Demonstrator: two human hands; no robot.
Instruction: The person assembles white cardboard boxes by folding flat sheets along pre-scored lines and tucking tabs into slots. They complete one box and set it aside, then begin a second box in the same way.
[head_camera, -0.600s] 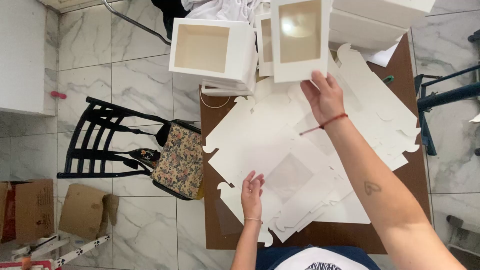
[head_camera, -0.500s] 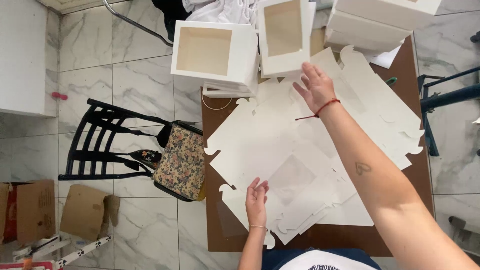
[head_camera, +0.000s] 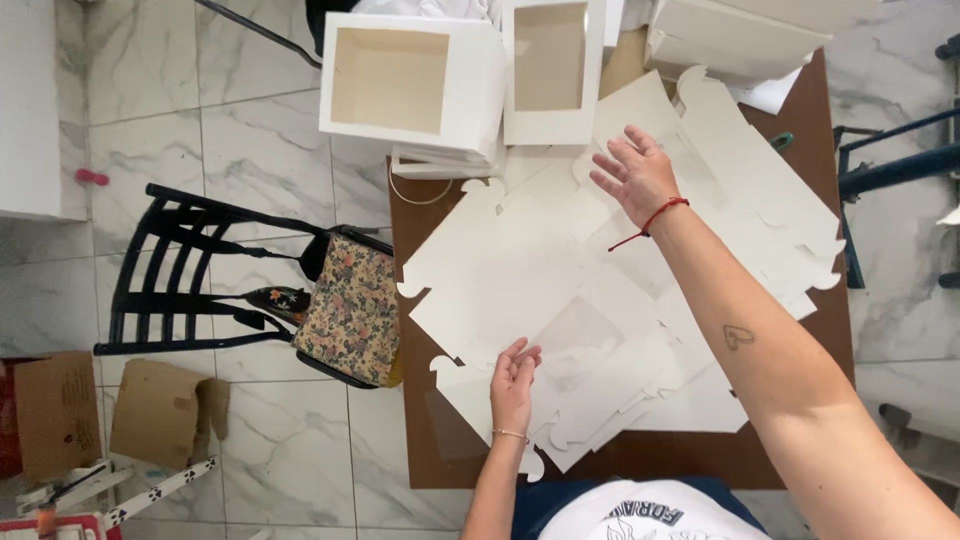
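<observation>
Head view: we are looking down on a pile of flat white box blanks spread across the brown table, several with clear window panels, overlapping so that only the topmost sheet lies free. Our left hand is resting at the near edge of the top blank, fingers loosely together and touching the card, pinning it flat rather than clamping it. Our right hand is hovering open over the far sheets, fingers spread and holding nothing; whether the fingertips are touching card we cannot tell.

Two folded white boxes with window fronts are standing at the far edge of the table, one partly overhanging it, with closed white boxes just beside them to the right. These are crowding the far side, leaving little bare surface. A black chair with a floral cushion is sitting just beside the table's left edge. Brown cardboard scraps are lying on the marble floor, well apart.
</observation>
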